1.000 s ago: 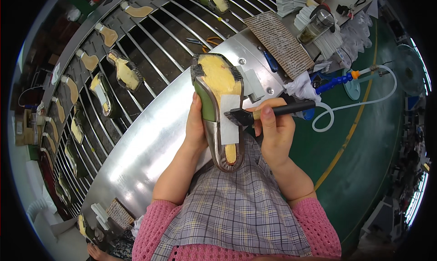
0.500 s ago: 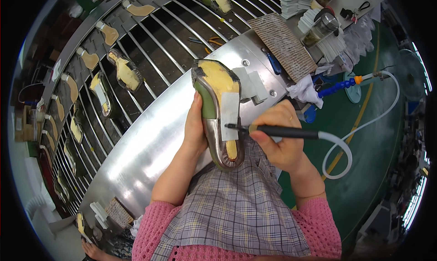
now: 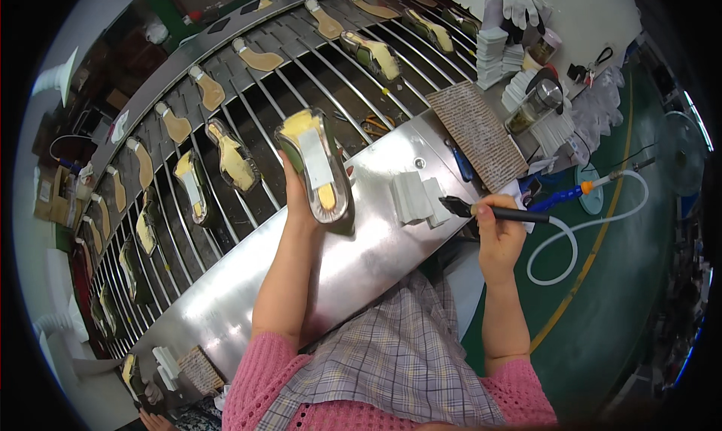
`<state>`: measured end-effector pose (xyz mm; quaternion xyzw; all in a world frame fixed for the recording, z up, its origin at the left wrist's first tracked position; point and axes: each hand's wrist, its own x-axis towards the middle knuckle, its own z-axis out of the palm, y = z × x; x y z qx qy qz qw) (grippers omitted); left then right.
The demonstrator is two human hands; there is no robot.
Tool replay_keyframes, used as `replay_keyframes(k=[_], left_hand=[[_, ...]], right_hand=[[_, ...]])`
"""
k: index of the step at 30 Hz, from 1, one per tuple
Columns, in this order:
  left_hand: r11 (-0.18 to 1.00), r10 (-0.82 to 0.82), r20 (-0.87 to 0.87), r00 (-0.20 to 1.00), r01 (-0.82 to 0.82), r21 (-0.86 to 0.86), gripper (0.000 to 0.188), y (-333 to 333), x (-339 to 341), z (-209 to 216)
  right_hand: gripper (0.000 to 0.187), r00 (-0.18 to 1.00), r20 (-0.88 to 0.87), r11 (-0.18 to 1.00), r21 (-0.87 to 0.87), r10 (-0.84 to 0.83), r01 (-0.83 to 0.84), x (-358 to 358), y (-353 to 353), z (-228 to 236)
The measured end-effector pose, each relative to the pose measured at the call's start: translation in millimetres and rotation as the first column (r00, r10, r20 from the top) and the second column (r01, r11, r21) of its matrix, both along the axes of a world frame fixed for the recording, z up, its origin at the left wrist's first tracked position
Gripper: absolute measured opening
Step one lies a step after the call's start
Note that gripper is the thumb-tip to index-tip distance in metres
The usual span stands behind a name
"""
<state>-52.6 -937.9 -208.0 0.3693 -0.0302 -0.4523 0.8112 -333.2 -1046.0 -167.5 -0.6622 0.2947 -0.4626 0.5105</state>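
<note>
**Grip report: shoe held over the table edge, brush drawn off to the side**

Left hand [image 3: 299,198] wraps the shoe [image 3: 316,168] from behind, fingers closed round its side, sole turned up. Shoe sits above the far edge of the steel table [image 3: 226,311], where the table meets the rod conveyor [image 3: 248,107]. Right hand [image 3: 500,232] is pinched shut on a black brush [image 3: 481,210], bristles pointing toward the shoe but well apart from it, near the right end of the table. A white hose [image 3: 579,232] loops from the brush handle, beyond the table's right end.

Progress, judged from how things lie: the upturned sole carries a pale strip [image 3: 317,160] down its middle, with yellow at the toe and heel. Brush is off the work, so the coating pass looks either finished or between strokes; cannot tell which. Shoe is not yet set down on the conveyor.

Around the table:
- small stack of white pads [image 3: 417,198] on the table, between shoe and brush
- brown ribbed mat [image 3: 481,134] at the table's far right corner
- glass jar [image 3: 538,104] just past the mat
- more shoes and flat insoles [image 3: 177,126] spread along the conveyor beyond the table

Obstacles: the white pads lie in the line from brush to shoe; the hose hangs slack by the right forearm.
</note>
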Motion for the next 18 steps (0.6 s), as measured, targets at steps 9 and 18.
replay_keyframes(k=[9, 18], left_hand=[[0.855, 0.413, 0.206, 0.887, -0.455, 0.248, 0.052, -57.7, 195.0, -90.8], [0.799, 0.185, 0.673, 0.716, -0.508, 0.32, 0.035, -36.8, 137.3, -54.9]], right_hand=[[0.011, 0.998, -0.054, 0.996, 0.093, 0.015, -0.01, -18.1, 3.7, -8.9], [0.032, 0.937, 0.2, 0.705, 0.706, -0.287, 0.065, 8.3, -47.4, -54.7]])
